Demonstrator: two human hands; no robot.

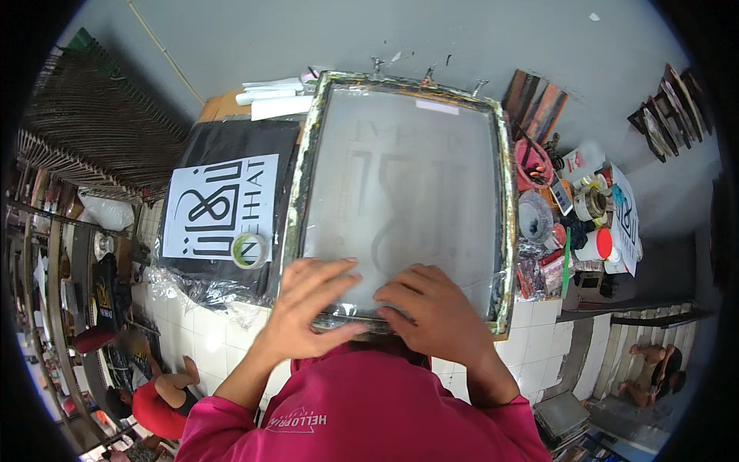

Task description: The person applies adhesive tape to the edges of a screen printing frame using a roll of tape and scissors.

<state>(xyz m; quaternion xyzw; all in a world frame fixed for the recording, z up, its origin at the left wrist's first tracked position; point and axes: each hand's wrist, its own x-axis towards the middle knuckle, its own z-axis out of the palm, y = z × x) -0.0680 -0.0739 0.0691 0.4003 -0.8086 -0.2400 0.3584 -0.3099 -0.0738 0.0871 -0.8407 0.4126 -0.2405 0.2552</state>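
Observation:
A large screen-printing frame (pixel 504 177) lies in front of me, its edges worn and smeared with paint. Its pale grey mesh (pixel 416 162) carries a faint mirrored design. My left hand (pixel 312 300) rests over the near left corner, its fingers stretched forward and apart, thumb toward the middle. Over the near edge of the mesh, my right hand (pixel 431 308) touches down with bent fingers and the thumb held away. I see nothing held in either hand. Clear shiny film or tape shows along the near edge, partly hidden by my hands.
Left of the frame, a printed paper sheet (pixel 223 208) and a tape roll (pixel 249 251) lie on black plastic-wrapped material (pixel 281 146). Jars, a pink tub (pixel 533 163) and a red-lidded container (pixel 594 245) crowd the right. Other people (pixel 158 404) sit low at left and far right.

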